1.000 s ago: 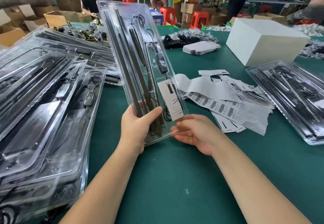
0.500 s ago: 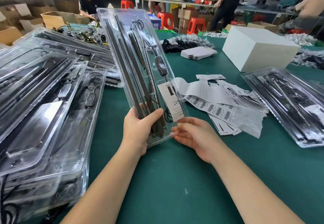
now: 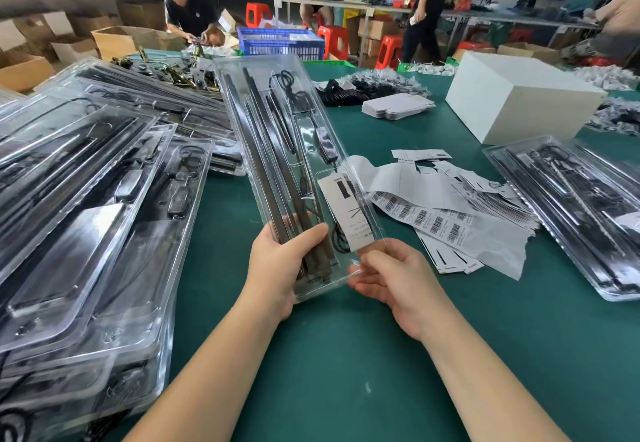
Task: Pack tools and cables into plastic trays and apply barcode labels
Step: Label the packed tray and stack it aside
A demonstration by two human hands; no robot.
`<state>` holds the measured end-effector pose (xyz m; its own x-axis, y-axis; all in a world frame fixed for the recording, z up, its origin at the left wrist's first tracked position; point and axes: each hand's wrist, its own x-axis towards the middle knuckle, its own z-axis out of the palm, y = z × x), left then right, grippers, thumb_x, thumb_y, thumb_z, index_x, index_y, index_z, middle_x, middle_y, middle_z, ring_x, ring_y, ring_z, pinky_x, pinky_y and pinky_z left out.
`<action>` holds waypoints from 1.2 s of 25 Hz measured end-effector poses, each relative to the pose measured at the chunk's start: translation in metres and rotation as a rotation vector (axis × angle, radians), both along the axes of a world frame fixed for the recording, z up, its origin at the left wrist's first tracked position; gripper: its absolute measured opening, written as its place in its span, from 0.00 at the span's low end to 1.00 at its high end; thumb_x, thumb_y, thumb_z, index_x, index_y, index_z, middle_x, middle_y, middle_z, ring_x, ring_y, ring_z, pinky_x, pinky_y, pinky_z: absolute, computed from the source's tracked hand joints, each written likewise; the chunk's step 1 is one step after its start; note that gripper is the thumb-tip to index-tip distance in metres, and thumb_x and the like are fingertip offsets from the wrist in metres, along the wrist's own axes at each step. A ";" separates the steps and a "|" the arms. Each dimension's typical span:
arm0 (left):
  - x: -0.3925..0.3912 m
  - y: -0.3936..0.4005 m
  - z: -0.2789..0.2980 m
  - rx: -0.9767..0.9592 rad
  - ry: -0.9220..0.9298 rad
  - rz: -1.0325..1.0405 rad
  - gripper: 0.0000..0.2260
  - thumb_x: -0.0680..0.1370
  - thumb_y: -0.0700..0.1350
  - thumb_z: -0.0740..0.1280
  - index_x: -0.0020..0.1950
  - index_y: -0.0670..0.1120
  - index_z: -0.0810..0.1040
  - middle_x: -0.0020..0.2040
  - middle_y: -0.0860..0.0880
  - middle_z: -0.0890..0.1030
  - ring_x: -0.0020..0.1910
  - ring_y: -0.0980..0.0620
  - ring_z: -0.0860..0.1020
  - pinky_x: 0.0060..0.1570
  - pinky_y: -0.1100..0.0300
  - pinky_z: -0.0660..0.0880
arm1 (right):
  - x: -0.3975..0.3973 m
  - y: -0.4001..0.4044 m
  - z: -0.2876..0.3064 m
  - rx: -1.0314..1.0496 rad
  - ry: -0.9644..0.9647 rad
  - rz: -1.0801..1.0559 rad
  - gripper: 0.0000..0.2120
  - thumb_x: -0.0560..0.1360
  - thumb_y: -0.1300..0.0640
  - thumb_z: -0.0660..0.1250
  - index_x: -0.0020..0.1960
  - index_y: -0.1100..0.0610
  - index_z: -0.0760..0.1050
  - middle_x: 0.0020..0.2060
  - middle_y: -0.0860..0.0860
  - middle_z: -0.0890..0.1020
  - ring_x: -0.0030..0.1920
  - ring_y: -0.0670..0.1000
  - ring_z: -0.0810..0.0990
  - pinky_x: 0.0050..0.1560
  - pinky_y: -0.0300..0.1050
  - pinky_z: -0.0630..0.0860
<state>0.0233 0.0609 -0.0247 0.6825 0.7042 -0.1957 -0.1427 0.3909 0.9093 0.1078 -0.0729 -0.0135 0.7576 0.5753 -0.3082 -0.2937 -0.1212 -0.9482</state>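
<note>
Tray (image 3: pixel 277 123) is gripped at its near end by the left hand (image 3: pixel 277 268), thumb curled over the rods, tilted up above the table (image 3: pixel 346 355). Right hand (image 3: pixel 398 279) curls loosely, fingertips pinching the tray's near right corner below its label (image 3: pixel 346 213). Barcode sheets (image 3: pixel 433 220) lie right of the tray.
</note>
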 end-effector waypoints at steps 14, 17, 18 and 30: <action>-0.011 -0.009 0.009 0.067 0.090 -0.412 0.13 0.67 0.38 0.77 0.49 0.43 0.80 0.44 0.43 0.85 0.40 0.47 0.84 0.35 0.58 0.79 | 0.081 0.029 0.057 -0.020 -0.087 -0.061 0.06 0.74 0.60 0.71 0.49 0.58 0.75 0.37 0.53 0.83 0.34 0.51 0.82 0.44 0.51 0.79; -0.011 -0.008 0.009 0.067 0.083 -0.448 0.16 0.64 0.40 0.78 0.49 0.43 0.80 0.45 0.43 0.85 0.41 0.46 0.84 0.36 0.58 0.79 | 0.090 0.028 0.055 -0.023 -0.049 -0.032 0.05 0.73 0.64 0.70 0.47 0.60 0.75 0.32 0.53 0.83 0.32 0.51 0.83 0.36 0.48 0.80; -0.010 -0.008 0.009 0.064 0.083 -0.454 0.16 0.63 0.41 0.78 0.49 0.43 0.80 0.45 0.42 0.85 0.41 0.46 0.84 0.37 0.58 0.79 | 0.091 0.027 0.054 -0.023 -0.044 -0.020 0.04 0.73 0.65 0.69 0.46 0.61 0.76 0.31 0.54 0.83 0.31 0.51 0.82 0.34 0.46 0.80; -0.012 -0.008 0.006 0.057 0.117 -0.446 0.12 0.65 0.38 0.77 0.47 0.43 0.81 0.46 0.41 0.85 0.42 0.45 0.84 0.38 0.56 0.79 | 0.083 0.034 0.046 -0.062 -0.092 -0.093 0.07 0.72 0.67 0.68 0.44 0.57 0.72 0.28 0.53 0.83 0.28 0.48 0.79 0.37 0.45 0.72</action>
